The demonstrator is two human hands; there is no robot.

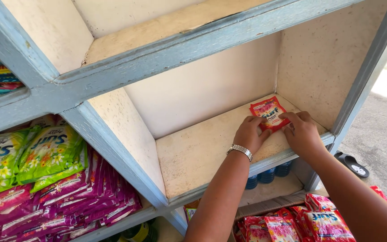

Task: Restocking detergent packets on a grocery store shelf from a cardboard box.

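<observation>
Both hands pinch a small red sachet [268, 112] near the back right corner of the pale shelf [202, 152], the left hand [250, 133] on its lower left edge and the right hand [302, 131] on its lower right; it lies flat, long axis running away toward the back wall. In the compartment to the left hang green sachets [32, 152] above magenta sachets [68, 197], while red and pink packets [301, 224] sit in a box below

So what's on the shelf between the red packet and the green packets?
Bare shelf board, then the blue divider, between the red packet and green packets, seen in the head view.
</observation>
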